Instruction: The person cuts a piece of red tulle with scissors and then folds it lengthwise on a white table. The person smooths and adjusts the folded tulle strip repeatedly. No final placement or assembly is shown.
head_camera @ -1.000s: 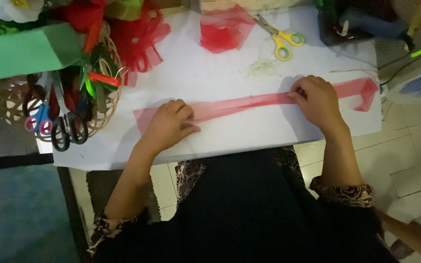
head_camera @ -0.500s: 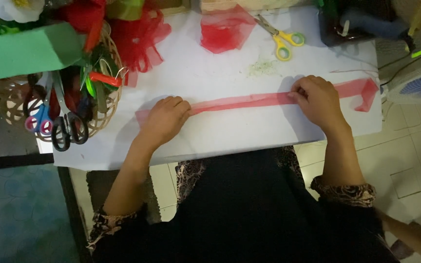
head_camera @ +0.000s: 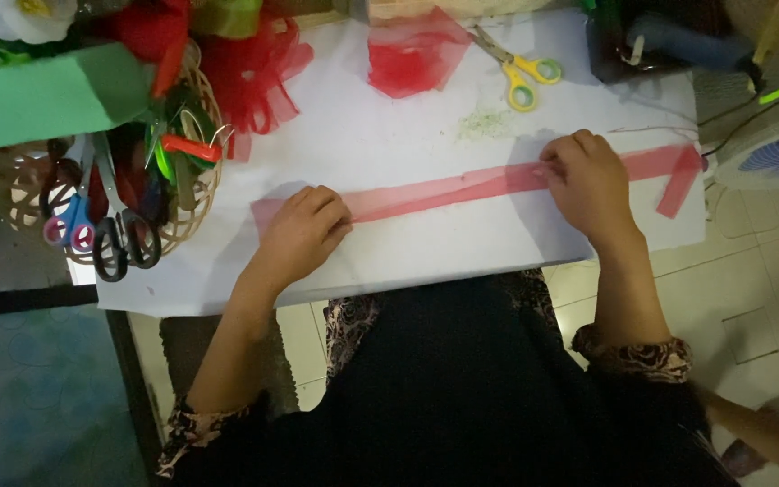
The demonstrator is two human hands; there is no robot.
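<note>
Table: a white tabletop (head_camera: 407, 153) filled the upper half of the frame, its near edge running across the middle.
Person: dark clothing took up the lower centre, both forearms reaching up from patterned cuffs.
Basket: a woven basket (head_camera: 187, 225) sat at the left edge of the table, stuffed with several scissors and bright handles.
Green card: a flat green sheet (head_camera: 47, 95) lay at the upper left, partly over the basket.
Red strip: a long, thin band of sheer red fabric (head_camera: 462, 188) stretched flat across the table from centre-left to the far right, where its end folded downward.
Fan: part of a white fan (head_camera: 777, 149) showed at the right edge.
Red mesh bunch: gathered red netting (head_camera: 254, 68) sat just right of the basket, upper left.
Red mesh piece: a loose square of red netting (head_camera: 412, 59) lay at the top centre.
Left hand: the left hand (head_camera: 304, 234) rested palm down on the strip's left end, fingers curled together and pressing it to the table.
Right hand: the right hand (head_camera: 592, 185) lay over the strip toward the right, fingers bent and close together, fingertips pinching the band's upper edge.
Yellow scissors: a yellow-handled pair (head_camera: 520, 68) lay at the top, right of centre, beside the mesh piece.
</note>
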